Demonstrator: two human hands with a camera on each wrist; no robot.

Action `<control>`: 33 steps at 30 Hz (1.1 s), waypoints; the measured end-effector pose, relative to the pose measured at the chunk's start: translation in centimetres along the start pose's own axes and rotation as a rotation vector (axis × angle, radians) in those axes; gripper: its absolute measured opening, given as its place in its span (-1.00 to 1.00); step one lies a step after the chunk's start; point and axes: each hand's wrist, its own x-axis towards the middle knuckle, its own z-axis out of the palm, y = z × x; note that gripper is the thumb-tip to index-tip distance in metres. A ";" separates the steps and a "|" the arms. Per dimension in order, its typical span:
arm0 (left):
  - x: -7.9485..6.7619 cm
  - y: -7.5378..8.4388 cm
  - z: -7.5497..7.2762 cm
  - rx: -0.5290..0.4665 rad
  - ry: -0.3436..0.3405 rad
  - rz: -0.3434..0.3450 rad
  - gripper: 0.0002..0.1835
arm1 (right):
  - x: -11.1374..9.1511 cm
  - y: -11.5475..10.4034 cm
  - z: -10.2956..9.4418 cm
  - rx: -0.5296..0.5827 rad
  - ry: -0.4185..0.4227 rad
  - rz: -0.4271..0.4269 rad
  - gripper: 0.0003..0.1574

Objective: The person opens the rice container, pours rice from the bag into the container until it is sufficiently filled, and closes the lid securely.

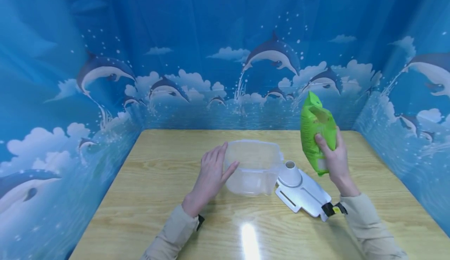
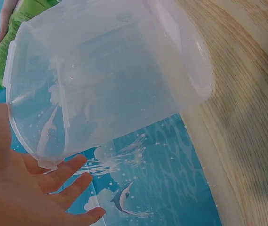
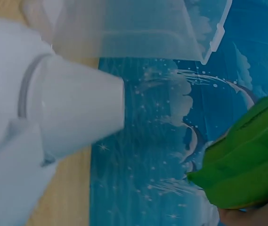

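A clear plastic container (image 1: 251,180) stands on the table, its open top facing up. At its left side my left hand (image 1: 211,170) rests near the rim, fingers extended and thumb reaching over the edge; in the left wrist view the fingers (image 2: 75,188) are spread outside the wall. My right hand (image 1: 335,158) grips a green plastic bag (image 1: 313,143) and holds it raised above the table, right of the container. The bag's contents are hidden. In the right wrist view the bag (image 3: 251,160) shows at the lower right.
A white plastic piece with a cone-shaped spout (image 1: 291,174) lies right of the container, below my right hand. The wooden table (image 1: 158,197) is bordered at the back and sides by a blue curtain (image 1: 197,25) printed with dolphins.
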 end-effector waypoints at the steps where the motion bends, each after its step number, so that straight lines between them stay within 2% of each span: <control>1: 0.0 0.0 0.0 0.000 -0.001 -0.001 -0.23 | 0.1 -0.2 -0.1 -0.076 -0.024 -0.026 -0.53; 4: 0.0 -0.1 -0.1 0.001 -0.003 -0.004 -0.22 | 0.2 -0.9 -0.1 -0.260 -0.094 -0.100 -0.50; 7: 0.0 -0.2 -0.1 0.005 -0.006 -0.006 -0.21 | 0.4 -1.5 -0.1 -0.382 -0.161 -0.130 -0.39; 12: 0.0 -0.3 0.0 0.010 -0.006 -0.009 -0.20 | 0.6 -2.9 0.3 -0.568 -0.245 -0.107 -0.16; 16: 0.0 -0.2 -0.1 0.008 -0.010 -0.012 -0.21 | 0.9 -4.0 0.9 -0.717 -0.307 -0.101 -0.05; 20: 0.0 -0.1 -0.1 0.010 -0.005 -0.006 -0.22 | 1.2 -4.6 1.4 -0.821 -0.371 -0.127 0.02; 26: 0.1 0.0 -0.1 0.008 0.012 0.011 -0.23 | 1.2 -5.2 2.3 -0.947 -0.406 -0.296 0.01; 33: 0.0 0.0 -0.1 0.008 -0.012 -0.007 -0.21 | 1.3 -5.3 3.1 -1.055 -0.403 -0.510 -0.03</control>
